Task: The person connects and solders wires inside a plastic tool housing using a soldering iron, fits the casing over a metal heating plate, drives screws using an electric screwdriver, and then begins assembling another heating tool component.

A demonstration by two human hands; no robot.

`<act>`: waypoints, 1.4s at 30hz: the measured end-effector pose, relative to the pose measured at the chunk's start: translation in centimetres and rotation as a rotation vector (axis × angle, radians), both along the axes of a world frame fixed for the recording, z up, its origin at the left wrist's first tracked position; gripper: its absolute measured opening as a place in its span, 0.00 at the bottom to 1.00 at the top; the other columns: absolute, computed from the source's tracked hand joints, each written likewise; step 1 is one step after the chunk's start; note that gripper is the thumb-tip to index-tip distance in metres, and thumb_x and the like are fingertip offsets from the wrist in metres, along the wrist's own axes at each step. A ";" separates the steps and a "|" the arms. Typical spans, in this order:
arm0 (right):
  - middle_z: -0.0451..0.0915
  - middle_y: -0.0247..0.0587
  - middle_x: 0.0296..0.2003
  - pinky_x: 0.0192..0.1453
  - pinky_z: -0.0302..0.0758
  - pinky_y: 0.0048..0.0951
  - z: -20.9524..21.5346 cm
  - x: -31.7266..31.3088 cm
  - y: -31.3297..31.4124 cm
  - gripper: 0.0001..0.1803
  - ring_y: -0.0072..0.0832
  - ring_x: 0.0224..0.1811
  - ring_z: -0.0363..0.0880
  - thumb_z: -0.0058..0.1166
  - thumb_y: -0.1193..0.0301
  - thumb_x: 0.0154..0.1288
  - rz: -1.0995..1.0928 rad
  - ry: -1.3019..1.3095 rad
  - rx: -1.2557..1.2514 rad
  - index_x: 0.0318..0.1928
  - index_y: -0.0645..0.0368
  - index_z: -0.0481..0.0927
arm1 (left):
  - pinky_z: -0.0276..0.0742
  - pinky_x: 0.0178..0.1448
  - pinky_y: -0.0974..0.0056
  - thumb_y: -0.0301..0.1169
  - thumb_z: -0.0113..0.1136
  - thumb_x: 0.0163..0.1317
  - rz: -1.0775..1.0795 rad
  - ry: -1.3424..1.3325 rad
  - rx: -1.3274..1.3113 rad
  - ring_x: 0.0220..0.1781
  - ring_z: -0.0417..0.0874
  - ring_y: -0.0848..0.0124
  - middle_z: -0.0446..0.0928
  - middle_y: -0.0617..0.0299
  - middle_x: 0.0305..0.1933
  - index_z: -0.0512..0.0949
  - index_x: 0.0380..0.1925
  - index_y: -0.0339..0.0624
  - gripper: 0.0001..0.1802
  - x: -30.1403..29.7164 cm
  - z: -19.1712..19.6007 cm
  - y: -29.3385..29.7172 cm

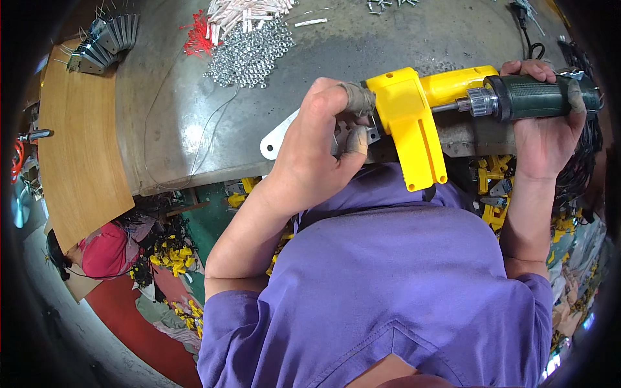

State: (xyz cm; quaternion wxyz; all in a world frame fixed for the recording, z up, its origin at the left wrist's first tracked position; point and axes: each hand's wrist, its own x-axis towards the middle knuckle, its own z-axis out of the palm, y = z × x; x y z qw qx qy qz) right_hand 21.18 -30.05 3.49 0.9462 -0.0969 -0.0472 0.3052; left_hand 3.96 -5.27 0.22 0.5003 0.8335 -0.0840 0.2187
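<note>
My left hand (pixel 310 139), with wrapped thumb and finger, is closed on a yellow plastic housing (pixel 409 123) and the metal parts at its left side. A flat silver plate with a hole (pixel 273 143) sticks out to the left behind this hand. My right hand (pixel 550 142) grips a dark green electric screwdriver (pixel 537 97), held level. Its shaft (pixel 446 107) points left and meets the housing's right side; the tip is hidden. A yellow rounded arm (pixel 456 85) extends to the right behind the shaft; I cannot tell whether it is one piece with the housing.
On the grey metal table (pixel 330 61) lie a heap of silver nuts (pixel 252 55), white sleeves (pixel 242 14) and red wire pieces (pixel 197 37). Stacked metal brackets (pixel 107 39) stand far left by a wooden board (pixel 84 142). Yellow parts (pixel 173 254) lie below the table.
</note>
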 end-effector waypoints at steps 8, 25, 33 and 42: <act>0.65 0.44 0.39 0.74 0.46 0.44 -0.1 -0.3 0.1 0.22 0.34 0.49 0.67 0.58 0.72 0.51 -0.005 -0.008 0.019 0.42 0.70 0.64 | 0.76 0.45 0.69 0.08 0.55 0.49 -0.133 0.095 -0.054 0.43 0.75 0.70 0.63 0.53 0.47 0.59 0.51 0.36 0.29 -0.4 0.7 0.7; 0.67 0.41 0.36 0.72 0.52 0.43 -0.9 -0.3 0.5 0.21 0.33 0.45 0.69 0.60 0.69 0.52 -0.070 -0.036 0.011 0.40 0.68 0.66 | 0.68 0.34 0.60 0.21 0.67 0.43 0.114 0.004 0.310 0.29 0.73 0.57 0.73 0.56 0.27 0.71 0.28 0.38 0.14 0.3 1.3 0.0; 0.71 0.46 0.40 0.70 0.58 0.47 1.0 0.4 -0.2 0.24 0.34 0.46 0.70 0.60 0.61 0.59 -0.120 -0.135 -0.224 0.44 0.66 0.67 | 0.68 0.40 0.56 0.28 0.68 0.45 0.076 0.097 0.339 0.34 0.72 0.55 0.73 0.54 0.32 0.72 0.36 0.38 0.18 -0.4 1.4 0.7; 0.77 0.64 0.42 0.55 0.71 0.43 1.3 10.2 -10.6 0.32 0.59 0.52 0.74 0.52 0.52 0.64 -0.285 -1.116 -2.620 0.59 0.62 0.65 | 0.63 0.59 0.45 0.37 0.75 0.38 0.256 0.169 0.546 0.56 0.66 0.44 0.62 0.42 0.57 0.66 0.54 0.41 0.41 -3.1 1.9 1.0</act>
